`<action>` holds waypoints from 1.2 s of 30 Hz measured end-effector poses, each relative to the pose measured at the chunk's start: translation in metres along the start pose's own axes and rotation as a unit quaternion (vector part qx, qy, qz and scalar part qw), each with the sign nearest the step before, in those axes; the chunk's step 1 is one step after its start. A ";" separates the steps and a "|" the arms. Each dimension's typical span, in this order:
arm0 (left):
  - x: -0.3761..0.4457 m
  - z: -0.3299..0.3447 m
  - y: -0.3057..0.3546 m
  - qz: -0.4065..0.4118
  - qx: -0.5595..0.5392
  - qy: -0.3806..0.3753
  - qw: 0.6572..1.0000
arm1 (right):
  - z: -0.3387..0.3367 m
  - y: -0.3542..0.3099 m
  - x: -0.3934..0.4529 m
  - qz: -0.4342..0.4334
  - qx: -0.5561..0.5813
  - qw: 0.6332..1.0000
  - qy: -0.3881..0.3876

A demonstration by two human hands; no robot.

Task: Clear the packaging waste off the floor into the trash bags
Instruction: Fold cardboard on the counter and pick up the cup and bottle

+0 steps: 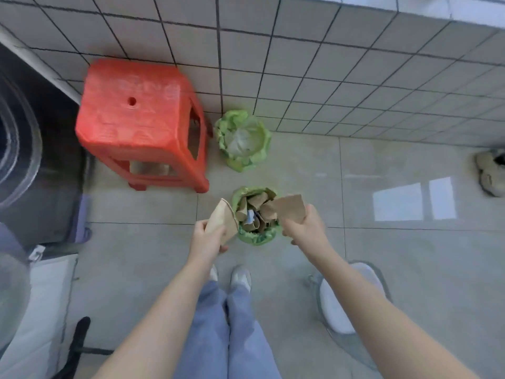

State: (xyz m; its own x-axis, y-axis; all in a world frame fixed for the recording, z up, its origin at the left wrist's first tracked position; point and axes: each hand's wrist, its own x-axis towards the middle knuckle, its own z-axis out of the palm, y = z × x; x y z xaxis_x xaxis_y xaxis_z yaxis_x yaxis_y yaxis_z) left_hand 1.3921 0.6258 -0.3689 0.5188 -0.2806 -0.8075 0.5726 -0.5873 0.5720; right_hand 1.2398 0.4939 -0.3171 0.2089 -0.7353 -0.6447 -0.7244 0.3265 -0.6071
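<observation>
A small green plastic trash bag (255, 236), its mouth rolled open, is sitting on the grey floor tiles just in front of the person's white shoes (240, 277); it is packed to the brim with crumpled brown cardboard scraps (251, 212) and a bit of blue-and-white paper. Beyond this bag, toward the tiled wall, a second green plastic trash bag (243, 140) is standing open, holding only something pale and crinkled, too blurred to identify. A red plastic stool (136, 119) is standing to the left of that far bag.

The left hand (210, 236) is gripping a flat brown cardboard piece (222, 220), fingers curled round its lower edge, just left of the full bag. The right hand (306, 228) is clutching a creased brown cardboard sheet (289, 207), which is hanging over the full bag's right rim. The hands are being held apart, one on either side of that bag.
</observation>
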 end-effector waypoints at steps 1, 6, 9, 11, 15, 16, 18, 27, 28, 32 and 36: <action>0.013 0.010 -0.008 -0.007 0.009 -0.003 1.000 | 0.001 0.015 0.012 0.022 0.017 1.000 0.006; 0.079 0.047 -0.048 -0.015 0.096 -0.004 0.995 | 0.020 0.092 0.075 0.121 0.075 0.990 0.003; 0.122 0.062 -0.071 -0.010 0.153 -0.027 0.988 | 0.039 0.132 0.113 0.184 0.108 0.977 -0.003; 0.153 0.073 -0.080 0.006 0.195 -0.036 0.980 | 0.051 0.156 0.140 0.221 0.142 0.965 -0.003; 0.214 0.098 -0.090 0.049 0.272 -0.037 0.960 | 0.073 0.194 0.194 0.260 0.150 0.954 -0.001; 0.228 0.104 -0.092 0.059 0.293 -0.036 0.954 | 0.079 0.203 0.206 0.263 0.148 0.953 -0.002; 0.254 0.114 -0.097 0.074 0.333 -0.028 0.940 | 0.090 0.219 0.227 0.278 0.141 0.950 0.000; 0.301 0.146 -0.123 0.238 0.475 -0.064 0.845 | 0.142 0.260 0.281 0.281 -0.021 0.959 0.043; 0.300 0.146 -0.126 0.277 0.492 -0.073 0.822 | 0.148 0.259 0.283 0.266 -0.040 0.962 0.043; 0.298 0.146 -0.131 0.373 0.503 -0.073 0.776 | 0.166 0.256 0.287 0.268 -0.043 0.962 0.002; 0.306 0.151 -0.134 0.394 0.506 -0.090 0.762 | 0.171 0.260 0.291 0.238 -0.095 0.966 -0.037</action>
State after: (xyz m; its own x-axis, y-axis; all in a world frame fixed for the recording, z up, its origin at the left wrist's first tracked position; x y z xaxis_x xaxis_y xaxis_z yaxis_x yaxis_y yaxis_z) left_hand 1.3783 0.5039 -0.7146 0.2999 -0.8953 -0.3295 -0.7019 -0.4410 0.5594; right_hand 1.2245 0.4667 -0.7419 -0.1365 -0.4814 -0.8658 -0.8563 0.4968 -0.1412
